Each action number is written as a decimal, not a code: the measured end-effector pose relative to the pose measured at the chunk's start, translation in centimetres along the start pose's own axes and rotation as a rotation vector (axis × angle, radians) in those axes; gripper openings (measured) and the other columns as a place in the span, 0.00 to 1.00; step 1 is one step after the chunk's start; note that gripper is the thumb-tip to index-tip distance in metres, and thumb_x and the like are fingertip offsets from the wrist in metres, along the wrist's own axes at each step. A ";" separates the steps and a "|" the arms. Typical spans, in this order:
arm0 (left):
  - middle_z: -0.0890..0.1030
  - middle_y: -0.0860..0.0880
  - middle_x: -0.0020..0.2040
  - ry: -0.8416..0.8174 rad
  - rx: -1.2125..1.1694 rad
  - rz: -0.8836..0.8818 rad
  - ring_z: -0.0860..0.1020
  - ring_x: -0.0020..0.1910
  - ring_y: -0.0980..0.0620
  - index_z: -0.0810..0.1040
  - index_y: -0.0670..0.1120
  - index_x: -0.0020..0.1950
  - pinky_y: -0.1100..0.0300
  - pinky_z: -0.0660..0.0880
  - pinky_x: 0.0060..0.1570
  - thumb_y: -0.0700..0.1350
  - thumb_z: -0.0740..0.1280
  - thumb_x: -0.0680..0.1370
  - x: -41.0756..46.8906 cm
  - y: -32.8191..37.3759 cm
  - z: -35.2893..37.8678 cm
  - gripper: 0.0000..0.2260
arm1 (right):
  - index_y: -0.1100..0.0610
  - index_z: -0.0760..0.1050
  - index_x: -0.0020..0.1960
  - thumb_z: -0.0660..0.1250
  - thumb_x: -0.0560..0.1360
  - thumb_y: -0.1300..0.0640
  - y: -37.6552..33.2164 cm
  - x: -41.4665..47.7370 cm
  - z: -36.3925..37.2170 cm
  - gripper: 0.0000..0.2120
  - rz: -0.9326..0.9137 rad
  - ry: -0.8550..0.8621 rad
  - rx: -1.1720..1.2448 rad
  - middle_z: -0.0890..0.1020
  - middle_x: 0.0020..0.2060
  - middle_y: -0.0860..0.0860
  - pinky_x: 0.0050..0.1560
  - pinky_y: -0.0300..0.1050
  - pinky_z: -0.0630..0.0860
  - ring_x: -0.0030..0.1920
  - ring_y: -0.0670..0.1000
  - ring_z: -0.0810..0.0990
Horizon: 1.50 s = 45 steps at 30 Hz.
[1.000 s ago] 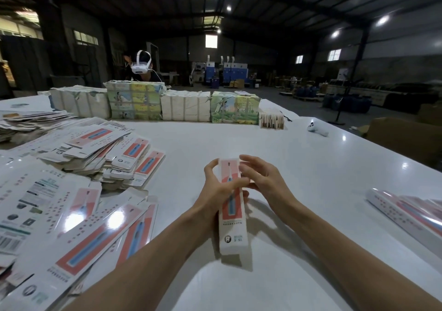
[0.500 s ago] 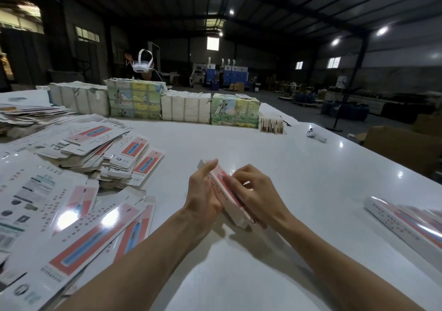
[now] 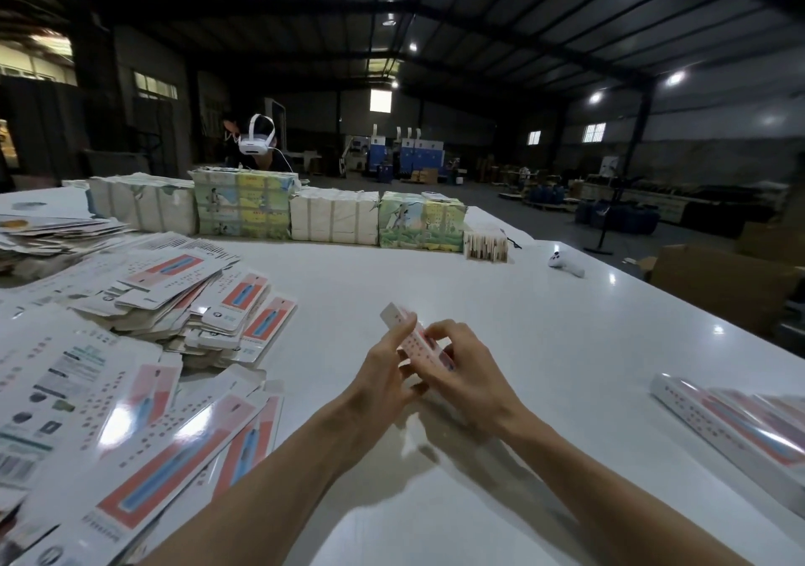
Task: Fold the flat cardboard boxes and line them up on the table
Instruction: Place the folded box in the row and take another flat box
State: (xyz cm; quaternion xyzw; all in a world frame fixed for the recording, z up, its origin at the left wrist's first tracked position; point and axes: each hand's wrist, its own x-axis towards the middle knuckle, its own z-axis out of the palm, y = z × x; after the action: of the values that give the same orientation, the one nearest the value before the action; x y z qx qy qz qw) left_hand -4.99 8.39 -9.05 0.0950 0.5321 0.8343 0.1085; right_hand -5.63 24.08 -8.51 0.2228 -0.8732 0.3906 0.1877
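Flats (image 3: 130, 413) left, perhaps folded boxes (image 3: 732, 426) right.

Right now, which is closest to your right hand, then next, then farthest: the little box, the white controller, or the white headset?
1. Little box, held in the right hand.
2. White controller, back right on the table.
3. White headset, beyond it, left.

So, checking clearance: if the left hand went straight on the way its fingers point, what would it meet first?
The left hand grips the box; past it lies bare table, then probably the small card stack in the far row, though depth is unclear.
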 end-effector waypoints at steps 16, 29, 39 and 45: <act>0.75 0.62 0.51 -0.193 1.195 0.289 0.78 0.48 0.64 0.82 0.64 0.50 0.67 0.73 0.48 0.52 0.66 0.82 0.0 -3.2 -0.2 0.07 | 0.45 0.71 0.68 0.63 0.83 0.44 6.8 -12.4 -12.8 0.15 0.277 0.051 -0.977 0.77 0.63 0.44 0.65 0.44 0.77 0.58 0.46 0.77; 0.74 0.64 0.51 -0.209 1.194 0.295 0.78 0.48 0.63 0.82 0.64 0.52 0.65 0.73 0.48 0.55 0.64 0.80 0.5 -3.6 -0.5 0.07 | 0.49 0.73 0.66 0.70 0.79 0.48 8.3 -14.2 -19.4 0.17 0.656 0.054 -1.267 0.77 0.60 0.48 0.57 0.44 0.79 0.59 0.49 0.77; 0.75 0.62 0.51 -0.153 1.194 0.243 0.78 0.47 0.64 0.82 0.64 0.52 0.66 0.73 0.45 0.55 0.63 0.81 -0.6 -3.2 0.1 0.08 | 0.53 0.77 0.66 0.65 0.83 0.46 2.1 -4.2 -10.0 0.16 0.159 0.097 -0.858 0.84 0.56 0.49 0.54 0.51 0.81 0.52 0.52 0.84; 0.84 0.53 0.42 -0.020 1.070 0.214 0.81 0.35 0.57 0.83 0.57 0.50 0.58 0.79 0.36 0.47 0.60 0.79 -1.6 -2.5 0.6 0.12 | 0.54 0.78 0.63 0.63 0.84 0.52 1.2 -0.1 -1.4 0.11 0.187 0.105 -0.351 0.84 0.41 0.49 0.48 0.53 0.82 0.42 0.52 0.83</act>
State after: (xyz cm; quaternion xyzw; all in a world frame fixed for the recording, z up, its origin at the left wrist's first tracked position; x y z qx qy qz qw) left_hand -3.13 9.46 -11.19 0.1985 0.8687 0.4524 -0.0355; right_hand -5.93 25.85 -8.41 0.0837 -0.9338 0.2592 0.2320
